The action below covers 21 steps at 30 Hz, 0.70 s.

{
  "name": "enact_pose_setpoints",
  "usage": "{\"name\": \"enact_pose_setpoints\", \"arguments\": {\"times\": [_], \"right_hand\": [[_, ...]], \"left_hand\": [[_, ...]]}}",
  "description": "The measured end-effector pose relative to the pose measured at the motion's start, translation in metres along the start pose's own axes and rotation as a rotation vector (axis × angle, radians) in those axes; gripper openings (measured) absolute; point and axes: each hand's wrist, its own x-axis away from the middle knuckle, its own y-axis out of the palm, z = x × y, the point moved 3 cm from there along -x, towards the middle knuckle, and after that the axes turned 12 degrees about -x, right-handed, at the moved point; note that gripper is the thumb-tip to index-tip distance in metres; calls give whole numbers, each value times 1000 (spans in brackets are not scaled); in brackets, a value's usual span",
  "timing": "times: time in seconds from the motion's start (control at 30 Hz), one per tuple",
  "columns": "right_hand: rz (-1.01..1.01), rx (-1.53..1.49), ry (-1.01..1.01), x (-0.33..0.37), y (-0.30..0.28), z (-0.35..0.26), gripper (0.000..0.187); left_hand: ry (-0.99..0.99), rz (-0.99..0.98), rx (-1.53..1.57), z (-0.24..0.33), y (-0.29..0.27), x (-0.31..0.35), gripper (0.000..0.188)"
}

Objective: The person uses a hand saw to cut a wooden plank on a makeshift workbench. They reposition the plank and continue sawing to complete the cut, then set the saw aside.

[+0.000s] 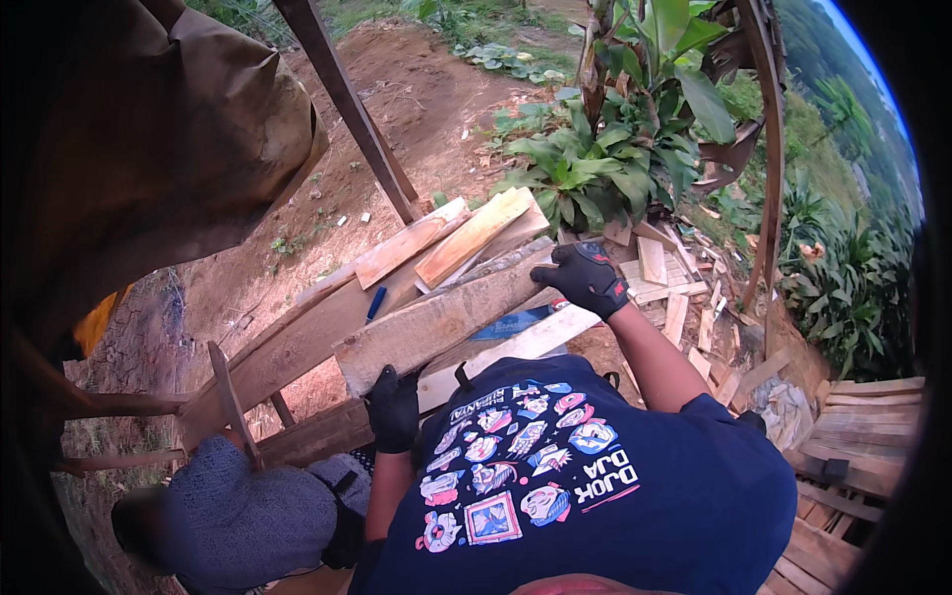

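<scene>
A long rough-sawn board (446, 312) lies slantwise in front of me across the wooden bench. My left hand (395, 409), in a black glove, grips its near left end, with the thumb up against the edge. At the far right end, my right hand (587, 278), also gloved in black, is closed over the board's corner. Under and beside the board is a pale plank (555, 332). A flat blue thing (511, 324), partly covered, lies between the two. A dark blue pen-shaped object (376, 303) rests on the brown bench plank (297, 342).
Shorter cut boards (476, 236) are stacked at the bench's far side. A person in a grey-blue top (243, 511) is close by at lower left. Wooden posts (347, 104) stand around. Offcuts (679, 312) litter the ground at right, and a slatted wooden stack (863, 436) stands lower right.
</scene>
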Motion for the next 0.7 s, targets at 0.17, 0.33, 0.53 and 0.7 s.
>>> {"name": "enact_pose_setpoints", "arguments": {"times": [0.17, 0.33, 0.53, 0.7], "right_hand": [[16, -259, 52, -1, 16, -8, 45], [-143, -580, 106, 18, 16, -53, 47], [-69, -517, -91, 30, 15, -64, 47], [6, -194, -300, 42, 15, -73, 40]], "left_hand": [[87, 45, -566, 35, 35, -13, 38], [-202, 25, 645, 68, 47, -29, 60], [-104, 5, 565, 100, 42, -33, 66], [-198, -67, 672, 90, 43, -39, 70]]}}
